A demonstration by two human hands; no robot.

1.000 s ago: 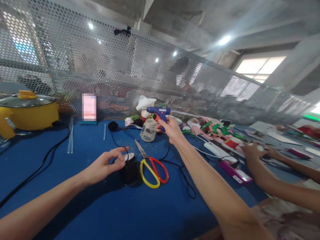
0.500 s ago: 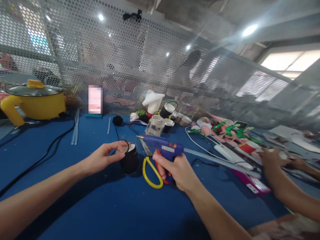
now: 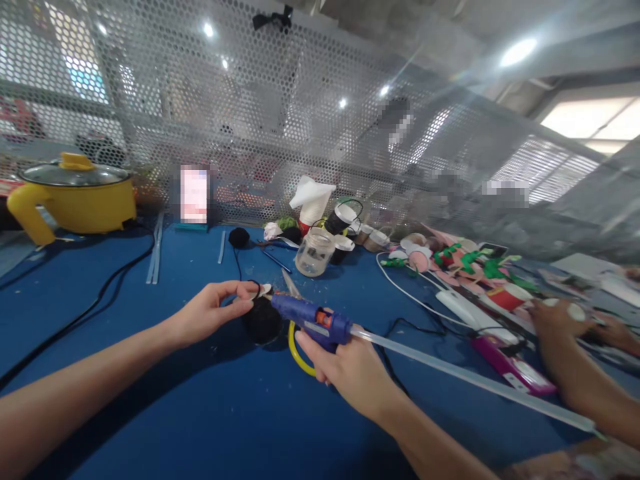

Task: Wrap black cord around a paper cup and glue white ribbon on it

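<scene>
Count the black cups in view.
3: the near cup by the left hand's fingertips, the middle cup just right of the glass jar, the back cup behind that. Others may be hidden.

From head height, the only camera looked forward and down across the blue table (image 3: 225, 413), spread over the lower frame, towards a perforated screen (image 3: 200, 100) in the upper half. The left hand (image 3: 213, 312) and right hand (image 3: 353, 363) appeared near, around mid-frame.
</scene>
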